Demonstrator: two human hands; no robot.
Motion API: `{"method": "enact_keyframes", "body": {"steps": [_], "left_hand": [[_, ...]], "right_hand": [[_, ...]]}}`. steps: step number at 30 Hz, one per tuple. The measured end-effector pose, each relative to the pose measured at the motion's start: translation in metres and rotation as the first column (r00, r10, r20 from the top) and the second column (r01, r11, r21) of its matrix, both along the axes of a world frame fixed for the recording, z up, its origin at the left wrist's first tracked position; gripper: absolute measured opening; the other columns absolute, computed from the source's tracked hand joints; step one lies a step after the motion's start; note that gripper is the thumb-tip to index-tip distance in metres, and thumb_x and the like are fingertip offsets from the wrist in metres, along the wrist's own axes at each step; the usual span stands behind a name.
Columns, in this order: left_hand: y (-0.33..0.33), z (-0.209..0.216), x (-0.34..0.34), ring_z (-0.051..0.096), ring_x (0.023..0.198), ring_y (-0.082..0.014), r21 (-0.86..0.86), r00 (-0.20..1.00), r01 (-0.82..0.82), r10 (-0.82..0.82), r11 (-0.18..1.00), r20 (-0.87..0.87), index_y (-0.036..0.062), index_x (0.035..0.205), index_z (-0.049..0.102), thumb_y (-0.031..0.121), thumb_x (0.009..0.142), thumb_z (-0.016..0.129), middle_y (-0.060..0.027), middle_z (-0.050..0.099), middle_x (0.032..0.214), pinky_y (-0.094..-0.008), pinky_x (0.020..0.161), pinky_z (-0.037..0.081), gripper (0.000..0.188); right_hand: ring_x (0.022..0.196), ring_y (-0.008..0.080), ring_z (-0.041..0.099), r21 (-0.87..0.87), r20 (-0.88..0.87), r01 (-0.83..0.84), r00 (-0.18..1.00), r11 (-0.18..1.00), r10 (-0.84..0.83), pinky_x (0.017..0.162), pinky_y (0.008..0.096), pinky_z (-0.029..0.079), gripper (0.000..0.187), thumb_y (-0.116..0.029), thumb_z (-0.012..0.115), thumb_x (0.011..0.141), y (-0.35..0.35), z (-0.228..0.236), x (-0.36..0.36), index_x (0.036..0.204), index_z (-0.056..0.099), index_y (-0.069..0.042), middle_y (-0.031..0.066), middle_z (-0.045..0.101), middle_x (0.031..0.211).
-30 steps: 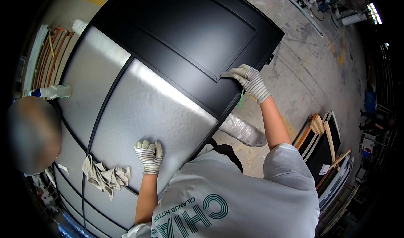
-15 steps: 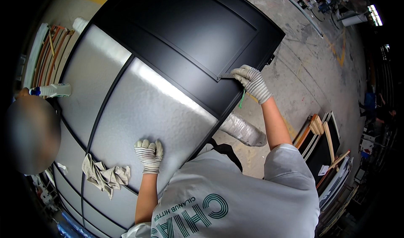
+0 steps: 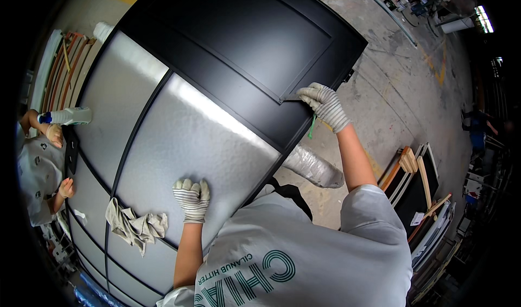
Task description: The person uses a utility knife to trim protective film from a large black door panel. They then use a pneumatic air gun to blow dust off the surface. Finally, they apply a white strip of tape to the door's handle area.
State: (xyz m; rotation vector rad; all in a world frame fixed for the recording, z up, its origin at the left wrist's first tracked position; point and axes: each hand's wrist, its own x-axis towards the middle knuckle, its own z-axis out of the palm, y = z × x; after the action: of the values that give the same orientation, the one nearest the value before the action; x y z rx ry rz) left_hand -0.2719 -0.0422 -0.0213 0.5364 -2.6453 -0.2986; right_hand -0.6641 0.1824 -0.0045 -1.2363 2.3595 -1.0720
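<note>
A large door with a black lower panel (image 3: 228,30) and frosted glass panes (image 3: 179,128) between black bars lies flat before me. My right hand (image 3: 324,106), in a striped grey-white glove, pinches a thin flat dark strip (image 3: 292,97). The strip's tip touches the corner of the raised moulding near the door's right edge. Just below that hand hangs a green string (image 3: 312,127); where it is fastened I cannot see. My left hand (image 3: 191,199), gloved likewise, rests on the glass with its fingers curled in and nothing visible in them.
A crumpled cloth (image 3: 135,224) lies on the glass left of my left hand. On the far left are a spray bottle (image 3: 68,116) and a co-worker's hand (image 3: 66,188). A plastic-wrapped roll (image 3: 315,167) shows under the door, and wooden frames (image 3: 412,176) stand at right.
The co-worker at the far left has leaned back, so their arms and patterned shirt now show. My hands have barely moved.
</note>
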Motion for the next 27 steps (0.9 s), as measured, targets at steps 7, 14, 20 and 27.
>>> {"method": "enact_keyframes", "body": {"steps": [7, 14, 20, 27], "left_hand": [[-0.0001, 0.0008, -0.0008, 0.043, 0.063, -0.0308, -0.001, 1.0, 0.007, -0.007, 1.0, 0.006, 0.0119, 0.053, 0.037, 0.007, 0.069, 0.069, -0.0086, 0.038, 0.062, -0.0443, 0.06, 0.035, 0.036], [-0.0005, 0.0001, -0.0011, 0.043, 0.063, -0.0306, -0.013, 1.0, 0.012, -0.012, 1.0, 0.001, 0.0121, 0.053, 0.037, 0.008, 0.069, 0.069, -0.0084, 0.038, 0.062, -0.0443, 0.061, 0.036, 0.037], [-0.0005, 0.0023, -0.002, 0.043, 0.064, -0.0297, -0.019, 1.0, 0.018, -0.018, 1.0, -0.014, 0.0118, 0.055, 0.038, 0.007, 0.07, 0.068, -0.0082, 0.04, 0.063, -0.0436, 0.06, 0.035, 0.035], [-0.0006, 0.0005, -0.001, 0.042, 0.064, -0.0298, -0.017, 0.999, 0.025, -0.025, 1.0, -0.022, 0.0114, 0.056, 0.037, 0.007, 0.071, 0.068, -0.0084, 0.04, 0.063, -0.0434, 0.06, 0.034, 0.034]], "right_hand": [[0.069, 0.0213, 0.055, 0.033, 0.034, 0.002, 0.999, 0.999, -0.003, 0.065, 0.0312, 0.046, 0.015, -0.01, 0.065, 0.085, 0.0006, 0.0032, -0.0009, 0.099, 0.07, -0.005, 0.0074, 0.058, 0.076], [0.069, 0.0221, 0.056, 0.025, 0.016, 0.0, 1.0, 1.0, 0.0, 0.064, 0.0332, 0.047, 0.014, -0.012, 0.065, 0.085, -0.0008, 0.0034, -0.0021, 0.097, 0.07, -0.009, 0.0074, 0.059, 0.078], [0.067, 0.021, 0.056, 0.003, 0.04, -0.006, 0.999, 1.0, 0.006, 0.063, 0.0326, 0.047, 0.014, -0.012, 0.065, 0.085, -0.0004, 0.005, -0.0024, 0.097, 0.071, -0.007, 0.0073, 0.059, 0.077], [0.068, 0.0224, 0.056, -0.008, 0.044, -0.046, 0.998, 0.999, 0.046, 0.063, 0.0327, 0.047, 0.015, -0.012, 0.065, 0.085, 0.0019, 0.0026, -0.0049, 0.098, 0.071, -0.006, 0.008, 0.059, 0.077]]}}
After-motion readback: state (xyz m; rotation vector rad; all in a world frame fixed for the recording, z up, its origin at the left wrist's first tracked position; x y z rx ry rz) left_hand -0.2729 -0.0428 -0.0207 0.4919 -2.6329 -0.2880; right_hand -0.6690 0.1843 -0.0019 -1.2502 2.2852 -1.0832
